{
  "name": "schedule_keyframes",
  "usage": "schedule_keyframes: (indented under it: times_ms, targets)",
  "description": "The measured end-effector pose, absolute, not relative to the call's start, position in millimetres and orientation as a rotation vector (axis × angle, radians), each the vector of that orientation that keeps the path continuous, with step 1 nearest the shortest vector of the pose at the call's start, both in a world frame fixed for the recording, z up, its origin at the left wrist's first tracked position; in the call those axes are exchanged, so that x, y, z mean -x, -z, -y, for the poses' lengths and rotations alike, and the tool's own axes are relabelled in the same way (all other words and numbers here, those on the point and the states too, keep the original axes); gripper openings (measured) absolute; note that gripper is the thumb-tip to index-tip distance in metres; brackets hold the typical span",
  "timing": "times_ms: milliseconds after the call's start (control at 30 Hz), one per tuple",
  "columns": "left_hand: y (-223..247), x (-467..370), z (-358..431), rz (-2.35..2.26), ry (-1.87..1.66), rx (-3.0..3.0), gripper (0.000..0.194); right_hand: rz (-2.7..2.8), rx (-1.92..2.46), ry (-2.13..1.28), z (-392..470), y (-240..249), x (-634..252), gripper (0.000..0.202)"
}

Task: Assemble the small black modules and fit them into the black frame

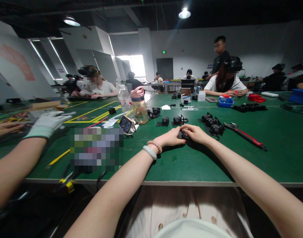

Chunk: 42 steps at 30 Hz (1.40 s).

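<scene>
Both my hands meet over the green table, closed on one small black part [182,134]. My left hand [171,136] grips it from the left, its wrist wearing a pale bangle and a beaded bracelet. From the other side, the fingers of my right hand [194,133] pinch the same part, and they hide much of it. Just beyond stand similar black parts with thin plates, one black part [177,120] right behind my hands and another [165,121] to its left. A cluster of black parts [212,124] sits right of my right hand.
A red-handled adjustable wrench [245,135] lies at right. A drink bottle [140,109], a water bottle [125,99] and a small clock [126,124] stand left. A co-worker's gloved hand [46,125] reaches in at far left. A blue bin [225,101] sits farther back, near a seated person.
</scene>
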State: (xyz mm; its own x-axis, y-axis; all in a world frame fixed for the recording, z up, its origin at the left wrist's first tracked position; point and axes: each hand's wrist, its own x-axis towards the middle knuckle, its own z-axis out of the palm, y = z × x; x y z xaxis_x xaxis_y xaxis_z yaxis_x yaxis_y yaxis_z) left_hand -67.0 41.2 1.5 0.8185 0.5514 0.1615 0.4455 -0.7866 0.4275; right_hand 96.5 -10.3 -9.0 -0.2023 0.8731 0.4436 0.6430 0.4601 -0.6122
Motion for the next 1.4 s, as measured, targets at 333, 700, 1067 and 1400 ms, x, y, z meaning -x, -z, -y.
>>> schedule_keyframes:
  times_ms: [333, 700, 1067, 1400]
  targets:
    - [-1.1, 67.1, -40.2, -0.767, -0.373, -2.631, 0.055, 2.038, 1.154, -0.47, 10.5, 7.5, -106.1, 0.033]
    - [-2.9, 66.8, -39.0, -0.772, -0.393, -2.598, 0.054, 2.092, 1.105, -0.523, 10.3, 11.3, -105.0, 0.042]
    - [-4.4, 67.5, -37.7, -0.775, -0.372, -2.603, 0.053, 2.095, 1.151, -0.562, 14.3, 8.5, -105.0, 0.04]
    - [-6.2, 66.4, -34.9, -0.776, -0.389, -2.588, 0.051, 2.105, 1.183, -0.556, 15.1, 5.8, -104.7, 0.036]
